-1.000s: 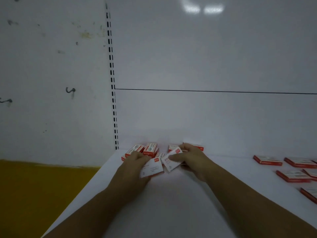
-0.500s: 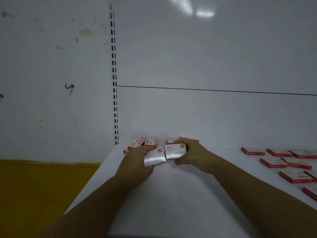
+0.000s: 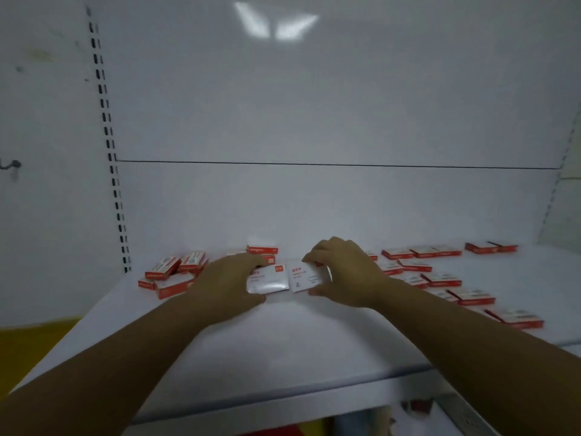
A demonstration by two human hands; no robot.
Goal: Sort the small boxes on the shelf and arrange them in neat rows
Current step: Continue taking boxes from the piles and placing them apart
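Both hands are busy mid-shelf. Left hand (image 3: 231, 283) pinches one white-faced box (image 3: 267, 281) and right hand (image 3: 344, 272) pinches a second box (image 3: 306, 276). Each has the thumb on the near edge and fingers over the far edge. The boxes sit side by side over the middle of the shelf (image 3: 283, 347), with inner short ends touching or nearly so. Can't tell if they rest on the surface or ride just above it.

Orientation: broad white faces are tipped up toward the person. Long axes run roughly 9-to-3, not quite in line with each other. Red marks sit on the 12 o'clock side, near the seam.

My read is they're squaring the pair before placing it.
- Butt the short ends flush and bring both long axes onto one line.
- Check the print reads the same way on both.
- Lay them flat.
- Line them up with the laid-out boxes (image 3: 440, 280) at 3 o'clock.
- Grip lightly, the card looks thin and probably dents.

Loose heap (image 3: 171, 275) at 9 o'clock isn't sorted yet.
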